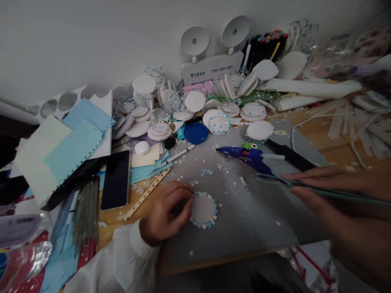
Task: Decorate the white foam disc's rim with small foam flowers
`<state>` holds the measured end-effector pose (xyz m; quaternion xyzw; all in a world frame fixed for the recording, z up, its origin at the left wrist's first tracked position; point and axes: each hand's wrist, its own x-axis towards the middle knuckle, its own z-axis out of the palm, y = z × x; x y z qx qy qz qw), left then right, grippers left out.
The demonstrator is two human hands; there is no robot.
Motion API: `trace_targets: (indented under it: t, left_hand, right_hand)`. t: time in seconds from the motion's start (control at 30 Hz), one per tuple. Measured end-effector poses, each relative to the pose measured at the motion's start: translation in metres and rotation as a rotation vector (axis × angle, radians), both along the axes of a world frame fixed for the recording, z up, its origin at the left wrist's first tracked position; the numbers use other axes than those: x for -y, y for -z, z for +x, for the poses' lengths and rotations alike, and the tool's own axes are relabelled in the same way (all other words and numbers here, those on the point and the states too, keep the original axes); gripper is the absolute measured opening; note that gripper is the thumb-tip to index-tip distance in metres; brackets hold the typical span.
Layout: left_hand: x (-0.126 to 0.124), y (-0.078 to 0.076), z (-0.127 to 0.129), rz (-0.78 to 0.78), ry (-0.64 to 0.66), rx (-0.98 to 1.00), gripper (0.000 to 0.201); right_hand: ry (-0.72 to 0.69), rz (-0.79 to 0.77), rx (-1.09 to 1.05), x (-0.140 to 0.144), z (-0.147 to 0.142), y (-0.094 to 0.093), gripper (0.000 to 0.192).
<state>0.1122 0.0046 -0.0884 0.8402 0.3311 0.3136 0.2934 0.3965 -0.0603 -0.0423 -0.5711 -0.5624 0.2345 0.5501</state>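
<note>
Fingertips of our left hand (166, 211) press the edge of a white foam disc (203, 209) ringed with blue bits, flat on the grey mat (244, 228) near the counter's front, fingers curled but closed around nothing. Our right hand (330, 191), blurred, pinches a thin green strip (336, 194) between fingers and thumb. Beyond lie a blue glue gun (247, 154) and heaped finished discs (220, 122).

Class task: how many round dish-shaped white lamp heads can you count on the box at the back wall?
2. One round white lamp head sits over the left of the white box; the other is over its right. None seems hidden.
</note>
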Motion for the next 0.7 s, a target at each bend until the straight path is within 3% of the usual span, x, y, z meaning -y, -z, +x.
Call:
trace_targets:
  t: [0.1, 0.3, 0.53, 0.7]
  left_hand:
    - [0.0, -0.001, -0.001, 0.005, 0.021, 0.001, 0.008]
    - [0.002, 0.003, -0.001, 0.01, 0.028, 0.027, 0.008]
    - [0.003, 0.004, -0.003, 0.011, 0.04, 0.071, 0.009]
    - [0.003, 0.006, -0.004, 0.004, 0.049, 0.096, 0.009]
  right_hand:
    - [0.013, -0.011, 0.13, -0.005, -0.007, 0.021, 0.007]
    - [-0.18, -0.018, 0.258, -0.012, -0.009, 0.052, 0.005]
    - [-0.217, 0.0, 0.371, -0.018, -0.019, 0.059, 0.008]
    - [-0.199, 0.019, 0.293, -0.02, -0.017, 0.052, 0.009]
